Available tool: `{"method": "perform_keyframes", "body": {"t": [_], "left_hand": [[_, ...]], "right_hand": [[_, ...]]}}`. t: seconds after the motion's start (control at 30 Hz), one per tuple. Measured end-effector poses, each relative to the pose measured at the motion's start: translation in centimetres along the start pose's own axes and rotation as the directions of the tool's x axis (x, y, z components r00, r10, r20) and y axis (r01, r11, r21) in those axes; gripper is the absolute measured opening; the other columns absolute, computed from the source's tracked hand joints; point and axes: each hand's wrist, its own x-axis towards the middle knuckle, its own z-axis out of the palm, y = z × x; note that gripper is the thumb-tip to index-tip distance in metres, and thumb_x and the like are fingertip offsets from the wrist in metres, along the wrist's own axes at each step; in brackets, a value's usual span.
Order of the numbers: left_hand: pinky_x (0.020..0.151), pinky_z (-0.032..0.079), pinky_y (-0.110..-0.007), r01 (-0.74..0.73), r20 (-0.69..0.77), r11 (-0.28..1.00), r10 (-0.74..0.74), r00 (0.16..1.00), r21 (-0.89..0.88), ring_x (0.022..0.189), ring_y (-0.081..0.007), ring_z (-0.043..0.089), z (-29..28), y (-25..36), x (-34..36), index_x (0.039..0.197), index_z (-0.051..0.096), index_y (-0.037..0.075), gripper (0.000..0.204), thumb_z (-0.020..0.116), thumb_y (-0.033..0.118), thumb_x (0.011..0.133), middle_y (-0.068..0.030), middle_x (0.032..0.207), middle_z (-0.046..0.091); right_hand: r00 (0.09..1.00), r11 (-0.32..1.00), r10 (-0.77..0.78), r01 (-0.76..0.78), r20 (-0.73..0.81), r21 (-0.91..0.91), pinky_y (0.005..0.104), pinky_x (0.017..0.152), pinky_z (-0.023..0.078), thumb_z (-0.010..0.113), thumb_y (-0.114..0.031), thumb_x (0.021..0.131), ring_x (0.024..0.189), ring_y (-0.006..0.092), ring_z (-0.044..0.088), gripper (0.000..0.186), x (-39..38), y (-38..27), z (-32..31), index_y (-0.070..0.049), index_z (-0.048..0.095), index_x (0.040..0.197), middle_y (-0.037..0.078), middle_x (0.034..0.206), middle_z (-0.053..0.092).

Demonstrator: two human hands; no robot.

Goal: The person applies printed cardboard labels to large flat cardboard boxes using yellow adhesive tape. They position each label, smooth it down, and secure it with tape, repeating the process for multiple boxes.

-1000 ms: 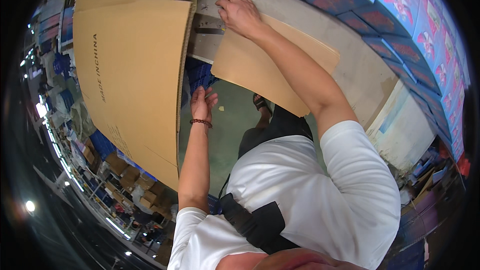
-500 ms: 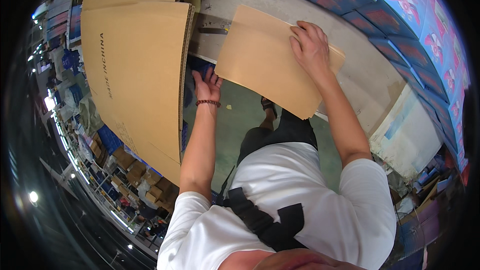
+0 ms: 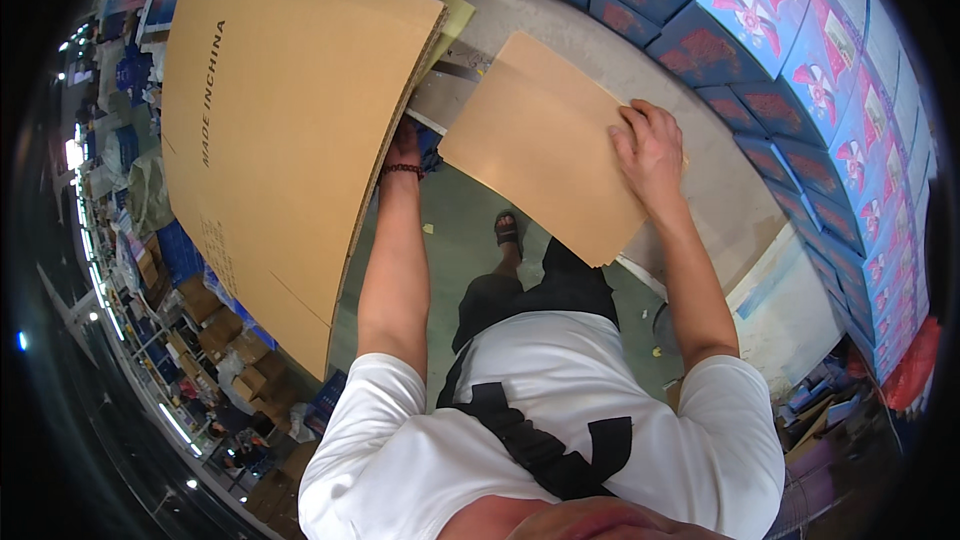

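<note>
At the right end of a stack of smaller brown sheets [image 3: 540, 150], my right hand [image 3: 650, 155] has its fingers curled on the upper edge; the sheets lie on a pale worn bench surface [image 3: 730, 190] and overhang its near side. My left hand [image 3: 403, 148], with a beaded bracelet at the wrist, is just behind the edge of a large printed cardboard sheet [image 3: 280, 140]; its fingers are mostly hidden. A yellowish scrap of sheet [image 3: 452, 28] shows beside the large cardboard's edge, and a second large sheet shows at its upper end.
Stacked blue printed boxes [image 3: 760, 30] form a wall along the far and right side. A red bag [image 3: 910, 365] sits at the lower right. Cartons [image 3: 215, 315] and shelving fill the left background. My sandalled foot [image 3: 507, 230] is on the green floor below.
My right hand has moved from the upper left to the right part of the brown sheets. My left hand has moved up and partly behind the large cardboard.
</note>
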Motion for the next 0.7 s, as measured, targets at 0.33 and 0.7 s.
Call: {"method": "perform_keyframes", "body": {"t": [0.33,0.7], "left_hand": [[0.058,0.051,-0.03,0.039,-0.045,0.933,-0.025,0.999,0.358,0.07,-0.0192,0.063,1.3,-0.7,-5.5,0.103,0.058,0.006,0.02,0.063,0.015,0.086,-0.0074,0.088,0.063],[0.061,0.051,-0.028,-0.087,0.07,0.809,0.057,0.996,0.581,0.079,-0.0231,0.066,0.5,0.6,-11.0,0.106,0.053,0.003,0.019,0.057,0.008,0.088,-0.0089,0.1,0.061]], "right_hand": [[0.935,0.962,0.271,-0.269,0.227,-0.04,0.0382,0.085,0.039,0.068,-0.021,0.075,0.093,0.0244,0.054,0.028,3.8,-0.6,0.0,-0.007,0.063,0.099,0.008,0.089,0.061],[0.914,0.921,0.344,-0.373,0.214,0.112,0.0368,0.072,0.046,0.055,-0.014,0.084,0.079,0.0296,0.061,0.022,3.7,2.1,-3.5,-0.004,0.057,0.103,0.015,0.083,0.063]]}}
